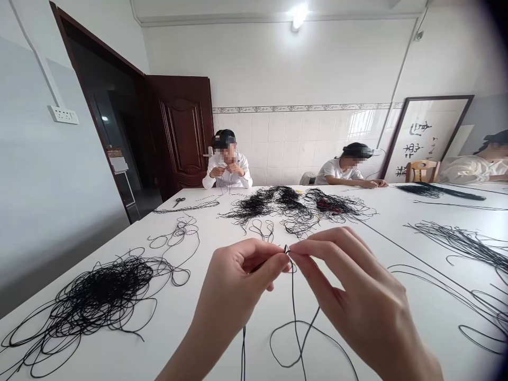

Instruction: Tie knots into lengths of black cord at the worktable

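Note:
Thumb and forefinger of my left hand (pixel 248 272) are closed on a thin black cord (pixel 294 301). Fingertips of my right hand (pixel 349 286) pinch the same cord just beside them, and a small loop of it stands up between the two hands. From there, strands hang down over the white table, one making a wide loop below my right hand. Two more strands drop below my left wrist. Whether there is a knot at the fingertips is too small to tell.
A tangled heap of black cord (pixel 107 291) lies at the left. Further piles (pixel 270 203) lie mid-table, one with a dark red bundle (pixel 329 206). Straighter cords (pixel 468 246) spread at the right. Scissors (pixel 179 201) rest near the far left edge. Several people sit across the table (pixel 206 296).

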`<state>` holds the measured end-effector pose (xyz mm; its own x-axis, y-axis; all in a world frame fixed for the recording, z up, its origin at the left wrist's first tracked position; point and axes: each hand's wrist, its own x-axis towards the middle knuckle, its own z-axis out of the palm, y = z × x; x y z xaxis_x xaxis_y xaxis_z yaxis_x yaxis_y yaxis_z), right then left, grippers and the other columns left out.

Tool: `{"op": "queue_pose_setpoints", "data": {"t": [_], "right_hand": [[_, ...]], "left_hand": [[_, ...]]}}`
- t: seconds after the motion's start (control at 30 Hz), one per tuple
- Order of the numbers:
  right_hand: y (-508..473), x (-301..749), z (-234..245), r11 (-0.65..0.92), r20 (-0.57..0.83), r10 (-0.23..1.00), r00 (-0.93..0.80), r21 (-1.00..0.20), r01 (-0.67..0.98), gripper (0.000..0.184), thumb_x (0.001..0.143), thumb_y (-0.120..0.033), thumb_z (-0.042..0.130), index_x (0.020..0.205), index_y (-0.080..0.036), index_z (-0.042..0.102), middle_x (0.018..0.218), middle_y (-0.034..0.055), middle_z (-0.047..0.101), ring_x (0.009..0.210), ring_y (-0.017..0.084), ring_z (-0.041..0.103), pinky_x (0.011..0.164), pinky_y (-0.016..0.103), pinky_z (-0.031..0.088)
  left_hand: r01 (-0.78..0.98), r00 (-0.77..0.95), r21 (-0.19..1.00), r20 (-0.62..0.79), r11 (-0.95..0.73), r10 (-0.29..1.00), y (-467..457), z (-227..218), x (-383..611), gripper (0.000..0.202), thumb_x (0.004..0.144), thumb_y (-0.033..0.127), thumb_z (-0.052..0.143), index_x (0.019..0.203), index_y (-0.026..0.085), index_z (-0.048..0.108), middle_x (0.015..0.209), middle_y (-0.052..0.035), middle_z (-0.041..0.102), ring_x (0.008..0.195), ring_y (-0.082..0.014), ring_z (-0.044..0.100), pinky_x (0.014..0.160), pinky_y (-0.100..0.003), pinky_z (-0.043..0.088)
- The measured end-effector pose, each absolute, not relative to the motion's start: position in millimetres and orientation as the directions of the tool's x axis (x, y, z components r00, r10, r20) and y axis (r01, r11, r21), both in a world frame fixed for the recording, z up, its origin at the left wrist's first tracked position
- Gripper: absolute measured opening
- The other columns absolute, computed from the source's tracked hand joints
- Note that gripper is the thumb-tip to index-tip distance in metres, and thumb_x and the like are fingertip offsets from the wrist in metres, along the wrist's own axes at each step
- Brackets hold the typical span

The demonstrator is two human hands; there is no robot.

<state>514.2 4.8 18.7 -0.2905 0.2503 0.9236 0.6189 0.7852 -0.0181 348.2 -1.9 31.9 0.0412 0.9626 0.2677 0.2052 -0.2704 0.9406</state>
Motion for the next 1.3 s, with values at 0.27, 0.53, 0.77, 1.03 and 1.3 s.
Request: {"op": "queue_pose_setpoints", "data": {"t": [0.27, 0.53, 0.77, 1.03, 1.3], "right_hand": [[26, 529, 20, 0.726, 0.889, 0.385, -0.248, -0.126, 0.676, 0.007, 0.096, -0.018, 0.056, 0.091, -0.019, 0.061, 0.084, 0.0008, 0.061, 0.079, 0.013, 0.057, 0.070, 0.025, 0.046], [95, 574, 11, 0.443, 0.793, 0.608, 0.041, -0.382, 0.811, 0.020, 0.087, -0.031, 0.057, 0.077, -0.019, 0.070, 0.072, 0.0039, 0.066, 0.064, 0.019, 0.059, 0.058, 0.031, 0.041], [24, 536, 19, 0.581, 0.808, 0.588, -0.047, -0.382, 0.719, 0.029, 0.096, -0.042, 0.050, 0.077, -0.023, 0.060, 0.069, -0.0007, 0.065, 0.057, 0.012, 0.058, 0.047, 0.022, 0.044], [-9, 508, 19, 0.704, 0.857, 0.483, -0.181, -0.257, 0.662, 0.013, 0.093, -0.024, 0.055, 0.080, -0.025, 0.057, 0.067, -0.0067, 0.065, 0.045, 0.007, 0.055, 0.040, 0.018, 0.044], [-7, 513, 17, 0.722, 0.868, 0.458, -0.189, -0.239, 0.650, 0.011, 0.095, -0.025, 0.056, 0.084, -0.025, 0.059, 0.069, -0.0056, 0.067, 0.058, 0.010, 0.064, 0.045, 0.018, 0.046]], "left_hand": [[0.134, 0.141, 0.956, 0.243, -0.261, 0.960, -8, 33, 348, 0.012, 0.084, 0.022, 0.067, 0.073, 0.020, 0.071, 0.064, 0.0006, 0.067, 0.053, -0.0083, 0.049, 0.048, -0.017, 0.037], [-0.434, 0.279, 0.897, 0.226, -0.087, 0.933, -1, 41, 330, 0.014, 0.081, 0.030, 0.077, 0.078, 0.019, 0.068, 0.064, 0.0045, 0.062, 0.047, -0.0025, 0.046, 0.049, -0.013, 0.039], [-0.344, 0.195, 0.929, 0.213, -0.137, 0.958, 6, 37, 335, 0.018, 0.085, 0.032, 0.073, 0.077, 0.019, 0.064, 0.058, 0.0064, 0.050, 0.050, -0.0044, 0.040, 0.052, -0.016, 0.036], [0.026, 0.061, 0.970, 0.238, -0.240, 0.969, -1, 37, 341, 0.021, 0.086, 0.040, 0.067, 0.077, 0.022, 0.060, 0.057, 0.0051, 0.046, 0.057, -0.0105, 0.039, 0.053, -0.024, 0.030], [0.117, 0.109, 0.954, 0.264, -0.276, 0.958, -4, 40, 341, 0.022, 0.089, 0.042, 0.063, 0.080, 0.022, 0.061, 0.060, 0.0045, 0.043, 0.057, -0.0115, 0.037, 0.051, -0.024, 0.029]]}}
